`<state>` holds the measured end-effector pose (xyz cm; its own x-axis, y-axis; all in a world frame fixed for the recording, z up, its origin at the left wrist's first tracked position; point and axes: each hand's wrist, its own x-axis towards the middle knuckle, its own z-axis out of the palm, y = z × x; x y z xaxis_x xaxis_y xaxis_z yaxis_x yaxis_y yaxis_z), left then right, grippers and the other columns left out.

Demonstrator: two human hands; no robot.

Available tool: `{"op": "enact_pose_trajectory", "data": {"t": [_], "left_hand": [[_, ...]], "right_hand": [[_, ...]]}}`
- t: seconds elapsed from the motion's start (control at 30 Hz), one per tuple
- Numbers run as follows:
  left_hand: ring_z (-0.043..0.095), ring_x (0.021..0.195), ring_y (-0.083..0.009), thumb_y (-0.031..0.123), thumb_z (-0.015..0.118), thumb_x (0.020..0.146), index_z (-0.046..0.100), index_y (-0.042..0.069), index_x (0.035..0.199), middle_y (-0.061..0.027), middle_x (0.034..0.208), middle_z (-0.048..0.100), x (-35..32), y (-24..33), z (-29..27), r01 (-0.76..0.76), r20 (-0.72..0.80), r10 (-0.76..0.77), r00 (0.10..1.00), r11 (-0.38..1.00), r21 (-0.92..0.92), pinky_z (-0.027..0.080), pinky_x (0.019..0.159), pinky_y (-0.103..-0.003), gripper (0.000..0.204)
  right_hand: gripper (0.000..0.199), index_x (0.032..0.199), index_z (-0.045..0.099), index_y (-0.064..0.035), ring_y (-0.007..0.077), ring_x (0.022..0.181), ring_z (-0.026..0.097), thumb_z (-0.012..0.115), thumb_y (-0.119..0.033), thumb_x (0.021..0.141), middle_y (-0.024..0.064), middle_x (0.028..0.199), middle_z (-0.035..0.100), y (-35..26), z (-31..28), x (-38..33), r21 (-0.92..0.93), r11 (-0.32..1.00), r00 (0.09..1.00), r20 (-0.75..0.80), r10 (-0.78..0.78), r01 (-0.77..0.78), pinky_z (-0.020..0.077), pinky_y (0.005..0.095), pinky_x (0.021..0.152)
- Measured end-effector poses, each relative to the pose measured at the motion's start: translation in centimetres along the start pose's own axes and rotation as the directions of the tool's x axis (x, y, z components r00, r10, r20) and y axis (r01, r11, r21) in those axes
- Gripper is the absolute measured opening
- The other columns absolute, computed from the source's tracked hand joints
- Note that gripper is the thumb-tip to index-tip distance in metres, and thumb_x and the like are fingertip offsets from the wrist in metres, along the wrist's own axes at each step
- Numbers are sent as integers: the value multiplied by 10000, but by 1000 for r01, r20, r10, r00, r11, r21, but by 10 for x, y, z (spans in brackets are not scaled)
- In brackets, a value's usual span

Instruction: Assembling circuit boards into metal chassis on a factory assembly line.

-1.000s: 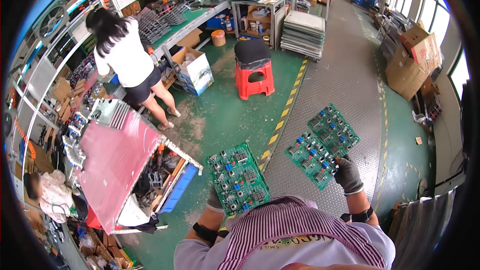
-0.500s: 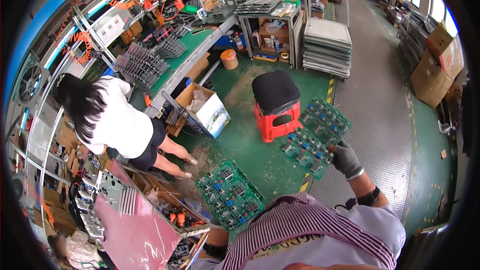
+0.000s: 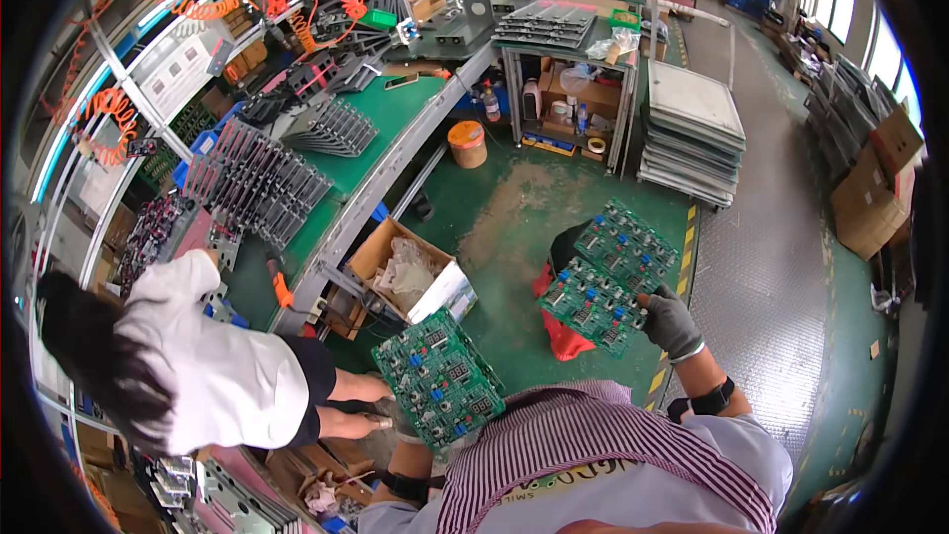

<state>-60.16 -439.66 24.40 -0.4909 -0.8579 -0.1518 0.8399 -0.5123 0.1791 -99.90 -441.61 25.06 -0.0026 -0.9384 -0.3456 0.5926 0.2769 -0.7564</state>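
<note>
At far left, a co-worker in a white top [image 3: 227, 386] stands beside the green-topped workbench [image 3: 397, 124], which bears rows of dark slotted metal parts [image 3: 259, 183]. An open carton [image 3: 453, 295] holds crumpled plastic. The left hand [image 3: 405, 427] lies mostly hidden beneath a green circuit-board panel [image 3: 437, 376] with three digit displays; its finger closure cannot be told. Right of centre, two populated green circuit boards [image 3: 595, 305] partly cover a red stool [image 3: 565, 338]. The gloved right hand [image 3: 675, 324] pinches them at their right edge. Beyond stands a stack of flat panels [image 3: 694, 133].
</note>
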Motion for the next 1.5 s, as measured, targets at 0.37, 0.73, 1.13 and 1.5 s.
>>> {"op": "enact_pose_trajectory", "data": {"t": [0.37,0.73,1.13,1.5], "left_hand": [[307,1275,-296,461,395,887,346,112,1342,-99,1398,320,264,161,-14,79,236,27,971,899,-430,218,1065,-495,575],[487,1115,-277,414,520,859,396,79,1296,-105,1264,480,454,301,-69,-341,146,323,935,931,130,430,927,-436,565],[426,1194,-303,487,529,821,313,85,1351,-138,1345,387,613,459,-122,-418,-64,444,894,876,239,391,972,-463,699],[394,1223,-314,491,691,693,303,117,1360,-128,1365,359,674,480,-109,-731,-345,762,547,636,247,388,983,-484,857]], "right_hand": [[423,1220,452,-16,188,937,577,445,43,801,78,1084,575,-45,9,237,-66,981,959,-205,-194,184,496,299,784],[388,1203,446,-21,166,817,603,520,-30,822,63,996,583,-96,166,593,-299,950,984,120,133,-92,530,318,669],[523,1262,433,0,149,980,533,570,-56,760,85,1089,568,-83,315,925,-830,558,739,375,559,-1,439,267,840],[651,1274,407,29,222,833,593,627,-194,703,162,1053,574,39,515,1131,-753,118,95,233,968,647,510,322,592]]}}
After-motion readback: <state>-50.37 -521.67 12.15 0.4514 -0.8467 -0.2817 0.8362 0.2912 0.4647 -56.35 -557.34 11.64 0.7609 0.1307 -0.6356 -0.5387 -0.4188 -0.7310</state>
